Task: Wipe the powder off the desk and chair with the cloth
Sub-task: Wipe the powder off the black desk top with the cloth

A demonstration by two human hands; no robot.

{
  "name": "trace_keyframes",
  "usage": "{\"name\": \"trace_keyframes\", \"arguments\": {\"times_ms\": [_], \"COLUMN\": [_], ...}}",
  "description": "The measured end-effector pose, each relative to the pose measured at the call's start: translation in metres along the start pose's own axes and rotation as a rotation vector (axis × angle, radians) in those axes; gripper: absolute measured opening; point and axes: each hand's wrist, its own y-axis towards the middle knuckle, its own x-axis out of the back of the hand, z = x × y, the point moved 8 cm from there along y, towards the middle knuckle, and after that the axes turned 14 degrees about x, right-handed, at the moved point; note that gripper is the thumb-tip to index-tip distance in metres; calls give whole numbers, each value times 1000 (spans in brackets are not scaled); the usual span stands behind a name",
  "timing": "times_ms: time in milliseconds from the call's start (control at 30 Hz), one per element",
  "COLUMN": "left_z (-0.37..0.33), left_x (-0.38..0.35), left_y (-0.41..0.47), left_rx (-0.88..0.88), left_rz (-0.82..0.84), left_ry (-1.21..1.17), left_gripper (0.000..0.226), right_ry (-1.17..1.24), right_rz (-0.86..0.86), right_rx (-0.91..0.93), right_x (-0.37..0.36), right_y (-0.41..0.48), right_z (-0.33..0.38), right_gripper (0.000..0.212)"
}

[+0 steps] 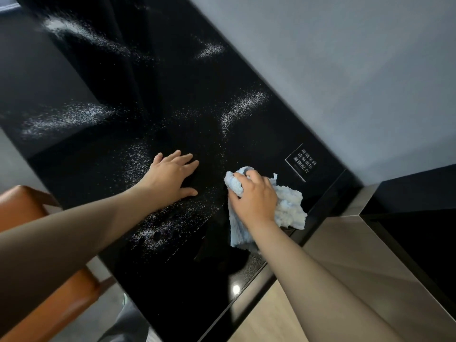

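Powder (246, 102) lies in white streaks and loose specks over the glossy black counter (177, 77). We see the thickest bands well beyond the fingertips of both hands, a finer scatter beside the left hand and its wrist, and a thin sprinkle in the gap between the two hands. The cloth (290, 206), pale blue and nubbly, sits bunched on the counter under the right hand (255, 197), whose fingers curl over the front fold and grip it; loose ends of the cloth spread out past the little-finger side and trail back beside the wrist. The left hand (171, 175) lies flat on the counter just left of the right hand, palm down, fingers straight and slightly spread, thumb out toward the cloth, holding nothing. Beyond the right hand's knuckles, near the counter's edge, we make out a small printed label (301, 162) with white characters too small for us to read. Left of the left forearm an orange-brown chair (23, 206) shows below the counter's edge; we cannot tell whether powder lies on it. Right of the right arm a grey wall (345, 70) meets the counter, with a brushed metal-looking panel (345, 255) nearer the elbow.
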Motion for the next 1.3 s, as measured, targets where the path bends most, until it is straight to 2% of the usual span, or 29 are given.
{"name": "trace_keyframes", "arguments": {"times_ms": [167,500,700,1300], "left_z": [26,96,132,136], "left_x": [-14,-36,-49,-55], "left_y": [-40,-91,-101,-97], "left_rx": [-20,119,128,111], "left_rz": [16,14,44,17], "left_ry": [-34,56,46,20], "left_gripper": [84,90,96,98], "right_ry": [20,62,94,86], "right_rz": [-10,67,56,26], "right_rx": [8,14,45,24], "right_x": [-2,-14,-22,-32], "right_y": [-19,-50,-76,-125], "right_z": [25,78,121,191], "right_gripper": [37,40,38,38]}}
